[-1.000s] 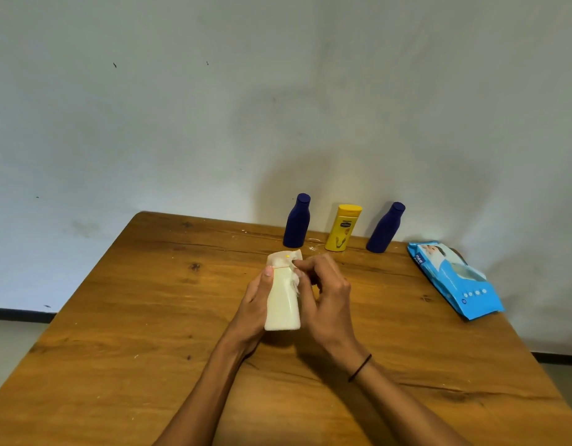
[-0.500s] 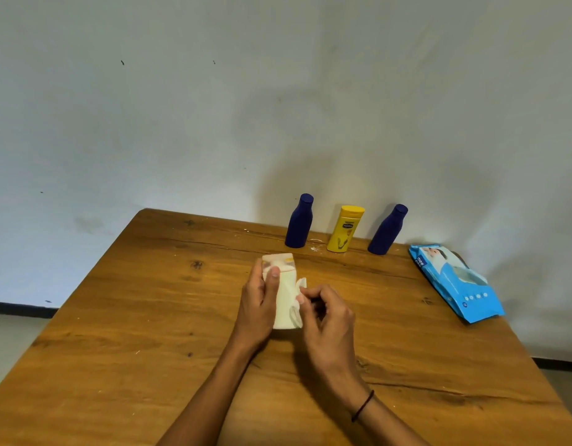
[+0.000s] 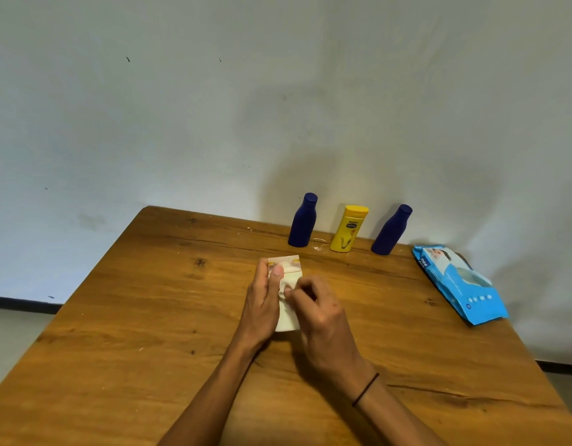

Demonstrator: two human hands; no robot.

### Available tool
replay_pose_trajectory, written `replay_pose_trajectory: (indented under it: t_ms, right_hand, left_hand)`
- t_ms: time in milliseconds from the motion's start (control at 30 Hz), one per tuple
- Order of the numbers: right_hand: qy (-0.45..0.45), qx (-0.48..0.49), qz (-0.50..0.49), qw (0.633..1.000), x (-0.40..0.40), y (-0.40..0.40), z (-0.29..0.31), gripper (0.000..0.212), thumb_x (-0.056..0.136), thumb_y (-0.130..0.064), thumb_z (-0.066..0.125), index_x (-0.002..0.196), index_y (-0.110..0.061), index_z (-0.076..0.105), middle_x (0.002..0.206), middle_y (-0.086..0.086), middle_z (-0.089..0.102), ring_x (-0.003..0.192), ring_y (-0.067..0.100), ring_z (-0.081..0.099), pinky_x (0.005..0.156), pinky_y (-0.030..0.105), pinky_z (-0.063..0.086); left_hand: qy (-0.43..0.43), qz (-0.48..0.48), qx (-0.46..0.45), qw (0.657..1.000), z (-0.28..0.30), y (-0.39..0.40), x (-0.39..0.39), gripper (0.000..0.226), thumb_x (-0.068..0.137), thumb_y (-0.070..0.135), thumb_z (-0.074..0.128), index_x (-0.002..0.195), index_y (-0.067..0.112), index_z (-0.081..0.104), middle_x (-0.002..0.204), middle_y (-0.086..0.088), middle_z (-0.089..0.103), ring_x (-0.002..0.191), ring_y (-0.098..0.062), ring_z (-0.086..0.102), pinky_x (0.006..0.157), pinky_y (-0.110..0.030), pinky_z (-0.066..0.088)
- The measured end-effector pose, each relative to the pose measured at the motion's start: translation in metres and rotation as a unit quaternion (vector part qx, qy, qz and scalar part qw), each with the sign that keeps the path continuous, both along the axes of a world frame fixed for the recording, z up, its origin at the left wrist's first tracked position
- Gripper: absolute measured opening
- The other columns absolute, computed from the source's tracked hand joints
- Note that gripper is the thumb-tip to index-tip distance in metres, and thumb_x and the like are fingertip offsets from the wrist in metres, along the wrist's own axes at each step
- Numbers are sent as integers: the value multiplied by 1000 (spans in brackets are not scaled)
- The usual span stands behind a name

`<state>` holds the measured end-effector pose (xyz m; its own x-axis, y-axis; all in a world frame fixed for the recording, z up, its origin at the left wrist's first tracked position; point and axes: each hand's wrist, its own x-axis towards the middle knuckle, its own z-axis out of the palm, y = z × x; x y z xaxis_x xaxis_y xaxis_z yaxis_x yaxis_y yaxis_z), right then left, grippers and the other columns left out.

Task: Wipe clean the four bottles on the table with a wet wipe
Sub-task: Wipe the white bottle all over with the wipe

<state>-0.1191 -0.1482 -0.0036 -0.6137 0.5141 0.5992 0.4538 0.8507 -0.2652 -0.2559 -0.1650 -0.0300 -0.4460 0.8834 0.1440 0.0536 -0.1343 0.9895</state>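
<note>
A cream-white bottle [image 3: 286, 320] stands on the wooden table [image 3: 149, 317], gripped from the left by my left hand [image 3: 262, 300] with the thumb across its upper front. My right hand [image 3: 320, 317] presses a white wet wipe [image 3: 286, 283] against the bottle's right side near its shoulder. Along the table's far edge stand two dark blue bottles, one at the left [image 3: 303, 220] and one at the right [image 3: 391, 230], with a yellow bottle [image 3: 348, 228] between them. Much of the wipe is hidden under my right fingers.
A blue pack of wet wipes [image 3: 458, 284] lies near the table's right edge. A pale wall rises right behind the far edge. The floor shows beyond the table's left and right sides.
My right hand with the wipe slid down the bottle from its cap, then came back up toward the shoulder. My left hand shifted its grip higher, thumb now near the cap.
</note>
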Motion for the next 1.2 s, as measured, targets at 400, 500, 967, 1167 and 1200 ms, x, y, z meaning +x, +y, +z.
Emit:
replay_pose_trajectory:
  t_ms: [400,500,967,1167,1200]
  right_hand:
    - [-46,-21,34,998,20,-1,-10,26,95,-12,74,115,-14,58,119,4,50,100,15,53,72,31,57]
    - [9,-14,17,1000,10,14,4,24,95,-9,69,114,-13,55,120,8,52,102,19,59,75,30,60]
    - [126,-164,-20,978,-13,18,11,9,100,-13,66,104,-19,60,108,-7,56,99,-2,57,82,12,47]
    - [37,-142,63,987,4,-6,7,8,102,-14,62,109,-15,62,117,-6,53,107,5,56,85,29,56]
    - [22,-133,81,988,9,-11,5,8,103,-17,58,109,-15,62,118,-6,53,106,7,56,84,31,56]
  left_hand:
    - [-37,-60,-10,997,-3,3,-4,47,100,65,42,120,23,47,96,-7,71,74,-18,73,58,-35,57]
    - [-30,-96,-24,995,0,1,2,23,105,51,39,121,35,46,103,-7,72,78,-18,76,62,-36,61]
    - [-237,-147,-34,960,-4,0,-5,93,85,85,41,142,13,50,119,-21,70,102,-31,72,80,-39,61]
    - [-293,-100,15,951,-3,4,-13,56,94,64,42,118,19,64,80,-11,59,63,-18,60,55,-31,51]
    - [-301,-98,15,948,-3,3,-15,57,94,65,42,119,19,64,78,-13,59,61,-20,59,53,-31,50]
